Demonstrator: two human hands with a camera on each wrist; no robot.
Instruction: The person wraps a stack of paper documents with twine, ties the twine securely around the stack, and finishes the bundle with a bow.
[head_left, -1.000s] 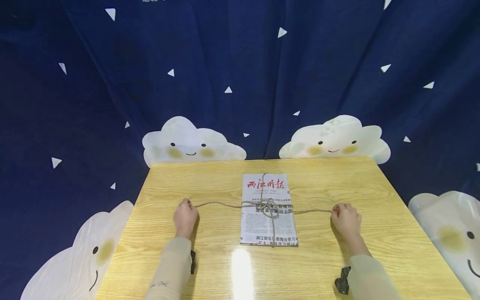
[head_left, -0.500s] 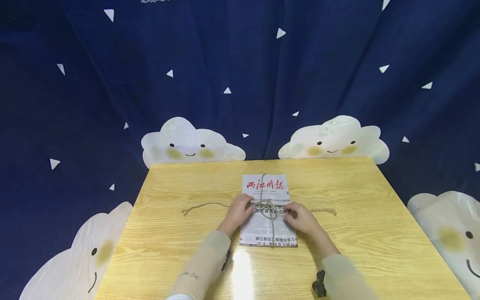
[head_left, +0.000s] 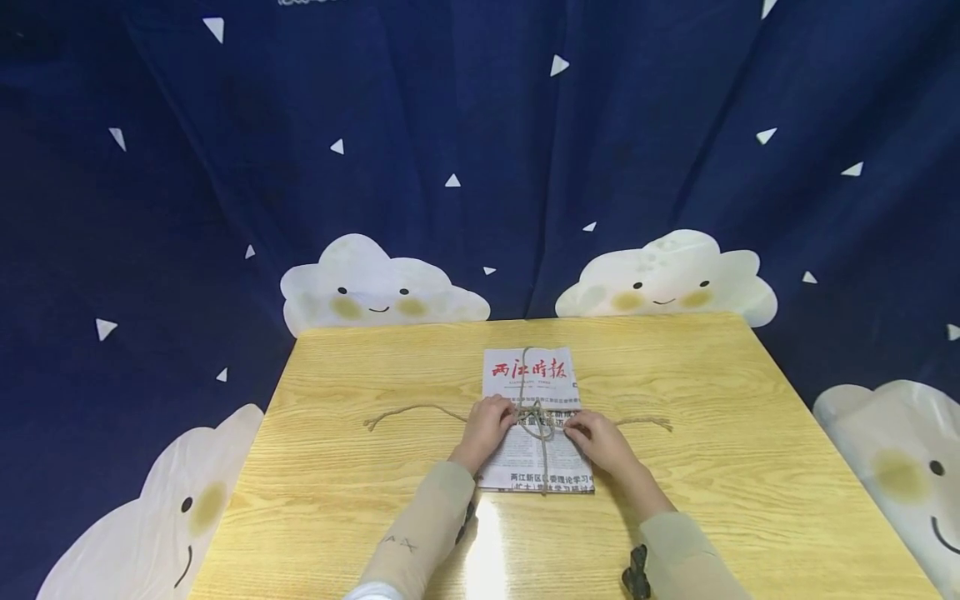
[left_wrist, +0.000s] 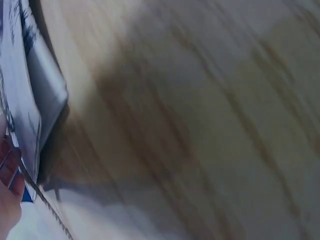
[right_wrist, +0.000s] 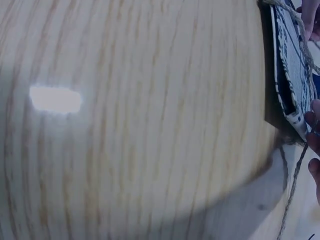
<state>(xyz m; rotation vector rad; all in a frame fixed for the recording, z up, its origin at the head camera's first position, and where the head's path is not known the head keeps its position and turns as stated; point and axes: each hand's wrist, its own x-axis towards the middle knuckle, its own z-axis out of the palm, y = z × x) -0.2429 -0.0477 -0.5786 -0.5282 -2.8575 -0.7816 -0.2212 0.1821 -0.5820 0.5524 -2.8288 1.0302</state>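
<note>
A folded newspaper (head_left: 517, 467) with a red heading lies on the table, bound crosswise with brown twine (head_left: 412, 407). Loops of a loose knot (head_left: 537, 418) sit on its middle. My left hand (head_left: 486, 425) is over the left side of the paper, its fingertips pinching the twine beside the knot. Opposite it, my right hand (head_left: 603, 442) pinches the twine just right of the loops. The loose ends trail out past both hands. In the left wrist view the twine runs from the fingers (left_wrist: 12, 175) over the paper's edge; fingers (right_wrist: 314, 132) show at the right wrist view's border.
The wooden table (head_left: 360, 367) extends on all sides of the newspaper. A dark blue curtain (head_left: 420, 108) with white clouds hangs behind and beside it. Glare shines on the near part of the table.
Both hands have let go of the twine's outer ends and moved inward to the knot. Over the last half second the left hand has shifted slightly closer to the loops.
</note>
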